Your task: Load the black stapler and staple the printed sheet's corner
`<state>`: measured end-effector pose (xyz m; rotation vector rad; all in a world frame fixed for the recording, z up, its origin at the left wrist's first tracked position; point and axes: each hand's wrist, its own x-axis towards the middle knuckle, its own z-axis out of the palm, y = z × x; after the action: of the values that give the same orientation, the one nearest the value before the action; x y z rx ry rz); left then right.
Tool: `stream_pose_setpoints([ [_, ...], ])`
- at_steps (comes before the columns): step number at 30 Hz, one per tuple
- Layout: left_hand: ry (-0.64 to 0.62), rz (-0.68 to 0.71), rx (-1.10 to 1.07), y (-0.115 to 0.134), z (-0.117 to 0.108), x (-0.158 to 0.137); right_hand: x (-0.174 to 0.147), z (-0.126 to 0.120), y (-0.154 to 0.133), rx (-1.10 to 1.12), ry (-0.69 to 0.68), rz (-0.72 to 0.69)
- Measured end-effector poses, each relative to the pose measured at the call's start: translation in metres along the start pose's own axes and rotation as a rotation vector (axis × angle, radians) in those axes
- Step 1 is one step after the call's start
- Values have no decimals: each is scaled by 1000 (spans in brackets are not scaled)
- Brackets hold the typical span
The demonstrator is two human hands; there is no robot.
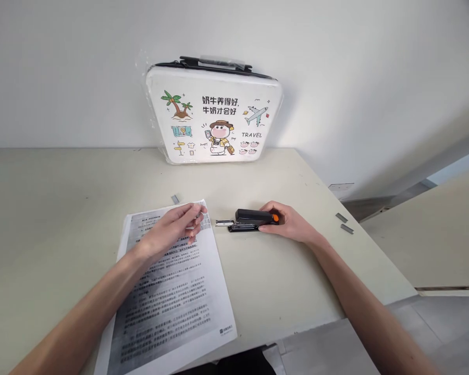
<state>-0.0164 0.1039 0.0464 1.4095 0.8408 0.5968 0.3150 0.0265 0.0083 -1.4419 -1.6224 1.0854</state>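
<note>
On the tabletop [54,208] I see a white case [214,112] at twelve o'clock and printed paper [168,297] toward seven. Over the paper, the left hand [175,226] has half-curled fingers; whether they hold something, I cannot tell. The right hand [287,223] has fingers wrapped around the orange end of a black stapler [248,219], which extends from them toward nine o'clock.

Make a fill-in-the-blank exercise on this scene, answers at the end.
The stapler in the right hand has a bright part coloured ____.
The paper lies beneath the ____ hand.
The word in capitals on the case is ____.
Grey strips by the table's right edge number ____.

Missing words: orange; left; TRAVEL; two.
</note>
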Motion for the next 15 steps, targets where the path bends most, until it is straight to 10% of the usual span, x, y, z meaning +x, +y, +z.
stream_pose_setpoints([
  [6, 75, 160, 599, -12, 3, 0, 0, 0, -2, -8, -4, -5],
  [15, 243, 487, 891, -21, 12, -4, -1, -1, -5, -24, 6, -10],
])
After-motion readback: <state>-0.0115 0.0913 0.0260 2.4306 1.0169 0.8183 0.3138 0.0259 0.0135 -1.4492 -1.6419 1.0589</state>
